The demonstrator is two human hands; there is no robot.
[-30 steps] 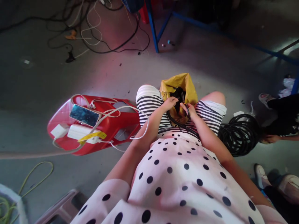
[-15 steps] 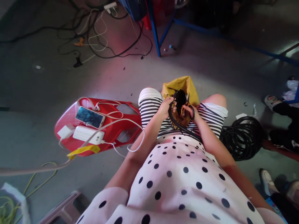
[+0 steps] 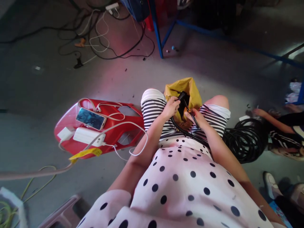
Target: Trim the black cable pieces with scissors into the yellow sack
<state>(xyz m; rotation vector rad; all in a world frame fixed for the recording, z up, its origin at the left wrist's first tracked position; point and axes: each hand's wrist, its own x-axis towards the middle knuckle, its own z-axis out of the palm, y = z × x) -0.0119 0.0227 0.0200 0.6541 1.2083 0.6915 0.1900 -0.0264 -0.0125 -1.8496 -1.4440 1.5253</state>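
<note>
I sit with a yellow bag (image 3: 188, 88) held between my knees, dark pieces inside it. My left hand (image 3: 171, 107) is closed on the end of a thick black cable (image 3: 181, 96) over the bag's mouth. The cable loops down across my lap toward my right side. My right hand (image 3: 194, 115) is closed on scissors (image 3: 190, 113) with orange handles, their blades pointing at the cable end. Both hands are close together just above my striped shorts.
A red plastic stool (image 3: 111, 133) at my left carries a phone (image 3: 90, 118), a white power bank and white charging leads. A coil of black cable (image 3: 247, 139) lies on the floor at right. Another person's arm (image 3: 268, 115) reaches there. Blue frame legs and tangled wires lie ahead.
My left hand pulled the cable end up and straightened it above the bag. My right hand lowered the scissors slightly. The other person's arm came into view at right.
</note>
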